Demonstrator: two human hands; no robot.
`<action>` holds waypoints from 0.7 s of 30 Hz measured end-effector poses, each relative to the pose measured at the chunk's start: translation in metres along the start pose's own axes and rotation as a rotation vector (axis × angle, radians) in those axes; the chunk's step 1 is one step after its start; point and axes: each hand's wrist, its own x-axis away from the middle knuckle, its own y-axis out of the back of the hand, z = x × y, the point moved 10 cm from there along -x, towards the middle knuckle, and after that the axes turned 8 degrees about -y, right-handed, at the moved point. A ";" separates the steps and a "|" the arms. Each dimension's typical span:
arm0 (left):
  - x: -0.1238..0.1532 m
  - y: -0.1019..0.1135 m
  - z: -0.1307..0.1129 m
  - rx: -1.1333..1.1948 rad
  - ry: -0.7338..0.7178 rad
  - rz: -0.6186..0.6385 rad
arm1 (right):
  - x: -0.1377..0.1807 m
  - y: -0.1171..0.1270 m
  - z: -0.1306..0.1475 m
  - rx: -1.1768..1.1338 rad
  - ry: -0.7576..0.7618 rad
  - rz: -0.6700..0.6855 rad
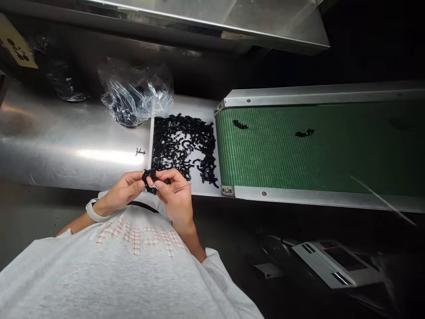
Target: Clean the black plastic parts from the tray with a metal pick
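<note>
Black part [152, 173] partly behind right hand [176, 195]

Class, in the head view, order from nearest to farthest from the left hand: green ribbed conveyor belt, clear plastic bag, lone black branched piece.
1. Lone black branched piece, just beyond
2. Clear plastic bag, farther beyond
3. Green ribbed conveyor belt, right

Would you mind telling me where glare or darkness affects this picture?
Head view: glare streaks the metal table; head view: reflections speckle the clear plastic bag; head view: the green belt darkens toward the right, while the left hand and right hand look well lit.
</note>
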 end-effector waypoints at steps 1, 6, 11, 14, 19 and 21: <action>0.000 0.001 0.000 0.000 0.008 -0.005 | 0.000 -0.001 0.000 -0.014 -0.012 0.015; 0.005 0.000 -0.006 0.059 0.032 -0.063 | 0.003 0.010 0.017 -0.099 0.017 0.003; 0.010 -0.001 -0.013 0.125 0.060 -0.096 | 0.022 0.027 0.068 0.067 0.329 -0.117; 0.014 -0.003 -0.018 0.142 0.036 -0.069 | 0.043 0.017 0.105 0.310 0.602 -0.174; 0.017 -0.008 -0.022 0.133 -0.013 -0.016 | 0.071 -0.028 0.130 0.491 0.967 0.066; 0.017 -0.013 -0.024 0.123 -0.032 0.018 | 0.075 -0.037 0.129 0.522 0.996 0.119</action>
